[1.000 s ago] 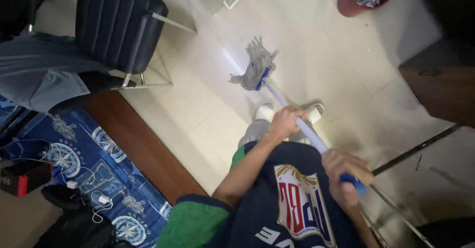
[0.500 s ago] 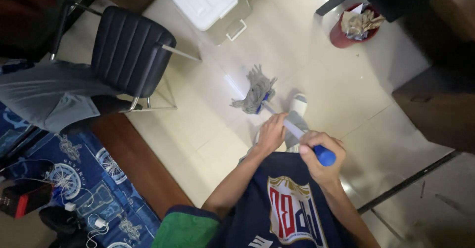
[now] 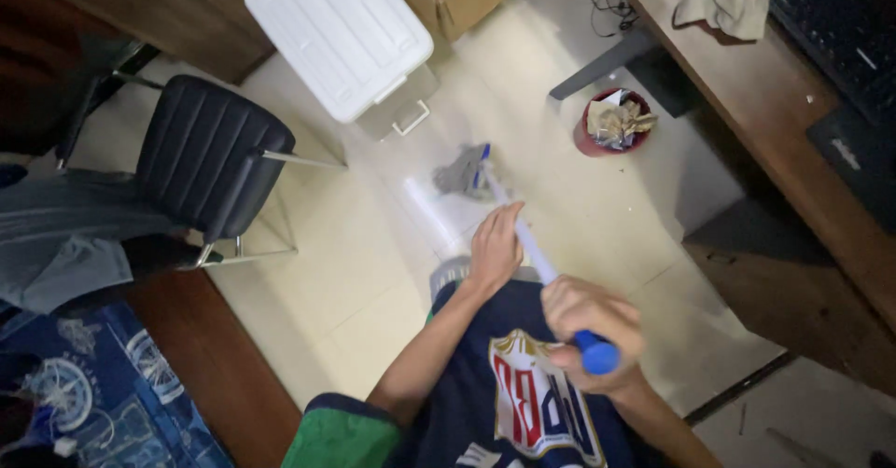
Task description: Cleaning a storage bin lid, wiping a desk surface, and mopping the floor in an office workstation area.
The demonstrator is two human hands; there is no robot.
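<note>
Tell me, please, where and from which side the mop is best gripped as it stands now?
Grip the mop along its slim, pale, tilted shaft, from above: the left hand wraps mid-shaft and the right hand holds the blue end grip, probably giving leverage over the grey mop head on the tiled floor.

Grey mop head (image 3: 461,171) on a white handle (image 3: 523,235) with a blue end grip (image 3: 595,352). Beside the mop: pale cream floor tiles (image 3: 597,207), white bin lid (image 3: 338,34), dark red wastebasket (image 3: 597,141), black ribbed chair (image 3: 207,155).
</note>
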